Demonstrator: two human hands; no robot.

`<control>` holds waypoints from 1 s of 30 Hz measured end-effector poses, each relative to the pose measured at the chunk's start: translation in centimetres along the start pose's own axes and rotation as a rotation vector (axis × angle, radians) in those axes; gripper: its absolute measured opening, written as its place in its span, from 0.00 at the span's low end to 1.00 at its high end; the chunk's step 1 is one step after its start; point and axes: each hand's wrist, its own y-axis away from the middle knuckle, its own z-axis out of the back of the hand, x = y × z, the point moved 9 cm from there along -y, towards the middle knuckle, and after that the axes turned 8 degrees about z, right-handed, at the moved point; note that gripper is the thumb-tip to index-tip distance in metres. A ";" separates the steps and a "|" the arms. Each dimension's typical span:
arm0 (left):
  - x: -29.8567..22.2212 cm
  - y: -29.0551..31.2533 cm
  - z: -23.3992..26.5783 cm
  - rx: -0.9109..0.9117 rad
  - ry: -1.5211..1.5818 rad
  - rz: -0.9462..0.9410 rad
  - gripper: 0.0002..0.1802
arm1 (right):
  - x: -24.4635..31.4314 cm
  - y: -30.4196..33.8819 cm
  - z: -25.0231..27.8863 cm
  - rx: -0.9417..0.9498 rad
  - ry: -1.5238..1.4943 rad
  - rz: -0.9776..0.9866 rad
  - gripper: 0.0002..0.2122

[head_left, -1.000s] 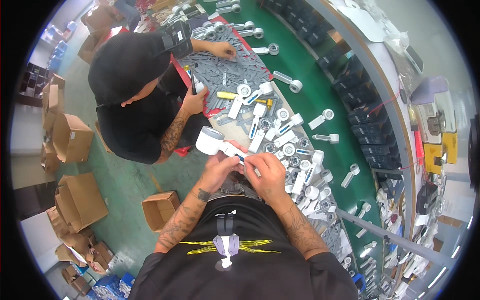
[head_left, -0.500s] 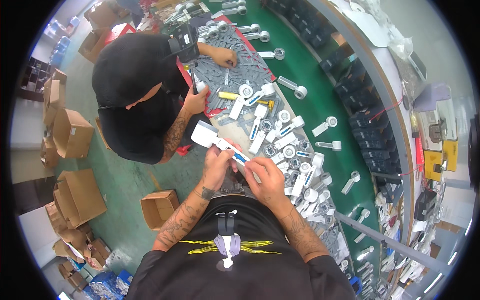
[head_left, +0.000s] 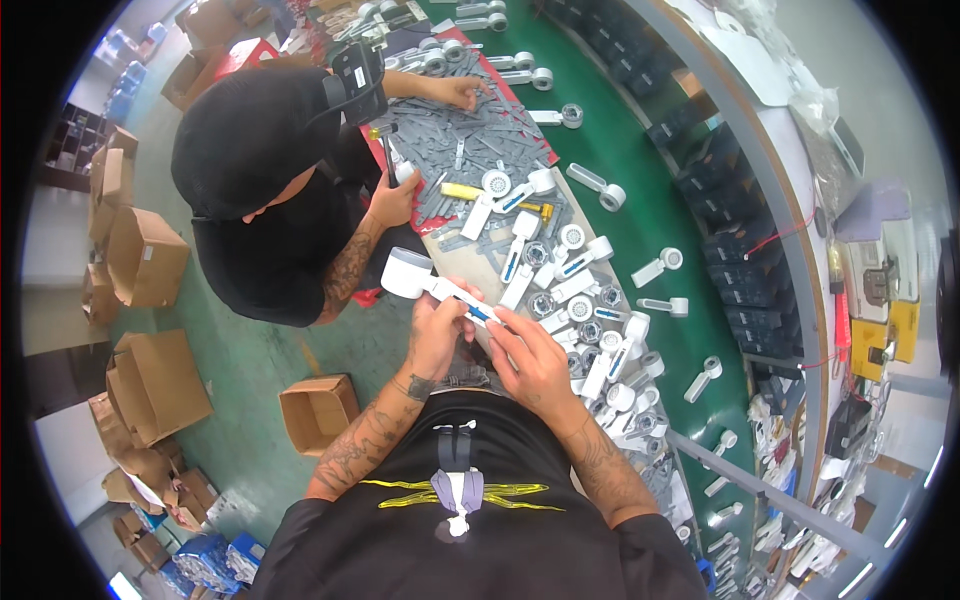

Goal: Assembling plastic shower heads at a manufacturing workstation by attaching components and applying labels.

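Seemingly, right hand point(head_left: 532, 362) pinches handle point(head_left: 479, 312).

Shows white on the held round-headed handset point(head_left: 407, 277), with a blue strip point(head_left: 479, 313) set into it, and white again, touched with blue and grey, over the other handsets point(head_left: 597, 374) on the beige worktop point(head_left: 468, 262). Turns grey across the flat strips point(head_left: 470, 135), red at the sheet point(head_left: 547, 152) edging them, yellow on the tool point(head_left: 460, 191), green over the floor point(head_left: 630, 215). Goes black on the shirt point(head_left: 490, 555), patterned with yellow streaks point(head_left: 518, 487) and a lilac-and-white print point(head_left: 459, 490).
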 end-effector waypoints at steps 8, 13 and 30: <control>0.2 -1.1 0.5 -0.027 0.050 0.041 0.15 | -1.1 -0.1 -0.6 0.017 0.037 -0.030 0.18; 0.2 -1.8 0.1 -0.017 0.005 0.065 0.16 | -1.6 -1.7 -1.5 0.060 0.030 -0.088 0.18; -2.9 -7.5 3.9 -0.092 0.018 0.119 0.19 | -7.2 -6.9 -6.8 0.122 -0.078 -0.269 0.14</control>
